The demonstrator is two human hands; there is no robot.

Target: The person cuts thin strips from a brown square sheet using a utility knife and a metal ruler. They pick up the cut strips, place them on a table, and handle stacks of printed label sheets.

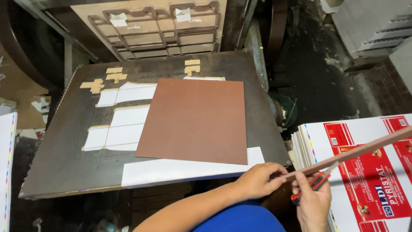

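Head view: the left hand (pixel 257 180) pinches the near end of a long brown strip (pixel 356 151) slanting over the printed sheets (pixel 369 172); the right hand (pixel 313 202) grips a red-and-black cutter (pixel 315 182) against it (steady, shallow strokes suit best).

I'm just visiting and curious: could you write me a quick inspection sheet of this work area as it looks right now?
Surface: a dark tilted metal plate with white and tan patches taped on it.
Job's things: a long brown strip and a red-and-black utility knife; the blade meets the strip near its end.
Clutter: a brown textured sheet lies over a white sheet; a stack of red-and-white printed sheets sits at the right.
Grippers: the left hand pinches the strip's end; the right hand grips the knife.
Cables: nothing seen.
Surroundings: a wooden cutting die board stands behind the plate; dark machine parts and floor lie beyond.
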